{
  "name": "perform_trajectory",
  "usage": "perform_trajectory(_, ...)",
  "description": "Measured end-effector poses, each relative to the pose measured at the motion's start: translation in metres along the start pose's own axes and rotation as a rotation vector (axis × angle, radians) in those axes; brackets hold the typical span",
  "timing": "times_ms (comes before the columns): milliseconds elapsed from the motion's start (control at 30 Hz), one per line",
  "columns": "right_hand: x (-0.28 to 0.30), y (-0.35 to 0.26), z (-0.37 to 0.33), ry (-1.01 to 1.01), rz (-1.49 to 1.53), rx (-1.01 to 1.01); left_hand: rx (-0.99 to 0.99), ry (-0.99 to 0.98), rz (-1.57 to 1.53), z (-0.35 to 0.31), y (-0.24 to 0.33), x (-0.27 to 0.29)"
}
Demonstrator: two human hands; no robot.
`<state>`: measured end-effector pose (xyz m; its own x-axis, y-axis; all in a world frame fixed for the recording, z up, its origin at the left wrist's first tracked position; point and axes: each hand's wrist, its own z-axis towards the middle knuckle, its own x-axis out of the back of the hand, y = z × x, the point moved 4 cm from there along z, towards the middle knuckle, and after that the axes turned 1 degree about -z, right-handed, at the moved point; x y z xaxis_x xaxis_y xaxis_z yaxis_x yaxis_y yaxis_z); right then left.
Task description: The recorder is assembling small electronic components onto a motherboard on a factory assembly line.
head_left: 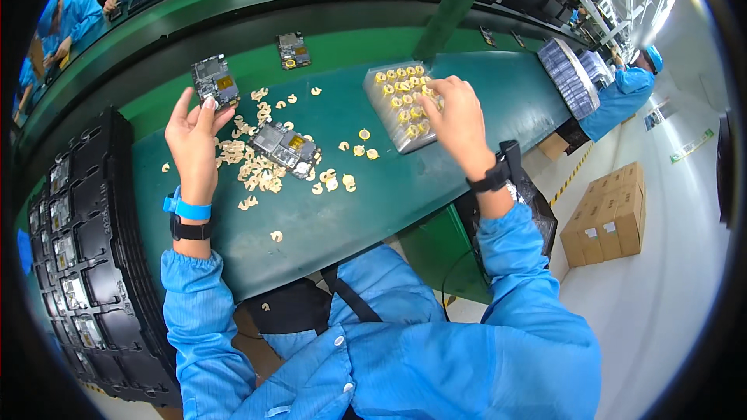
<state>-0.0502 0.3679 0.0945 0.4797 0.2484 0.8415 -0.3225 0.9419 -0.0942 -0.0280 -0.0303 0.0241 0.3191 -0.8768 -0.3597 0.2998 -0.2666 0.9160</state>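
My left hand point(194, 136) holds a circuit board point(214, 78) by its lower edge, thumb on top, raised over the bench's left part. Over the right edge of a clear tray point(416, 142) is my right hand point(461, 120), its thumb and forefinger bent close together. Whether a piece is between those fingertips is too small to tell. Rows of round yellow-rimmed pieces point(403, 115) sit in the tray. A second circuit board point(280, 146) lies among a pile of small cream C-shaped pieces point(261, 175). Several loose round yellow pieces point(364, 134) lie between pile and tray.
A third circuit board point(292, 50) lies farther back on the green bench point(334, 237). Stacked black trays point(117, 264) with boards stand at the left. Wrapped stacks point(566, 78) are at the bench's far right, near a co-worker point(622, 93). A green post point(451, 19) rises behind; cartons point(605, 214) stand on the floor.
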Motion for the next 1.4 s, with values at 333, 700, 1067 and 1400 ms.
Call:
perform_trajectory(333,-0.048,0.045,-0.002,-0.077,0.165,0.174,-0.25,-0.131,0.391,0.007,-0.004,0.021)
perform_trajectory(700,-0.026,0.053,0.002,-0.116,0.248,0.03,-0.321,-0.152,0.445,-0.005,-0.005,-0.004)
perform_trajectory(1067,-0.021,0.025,0.014,0.076,0.265,0.161,-0.375,-0.132,0.508,-0.02,0.014,-0.002)
perform_trajectory(1400,-0.02,-0.178,0.071,-0.122,0.879,0.797,-0.276,-0.393,0.362,-0.027,0.024,-0.037)
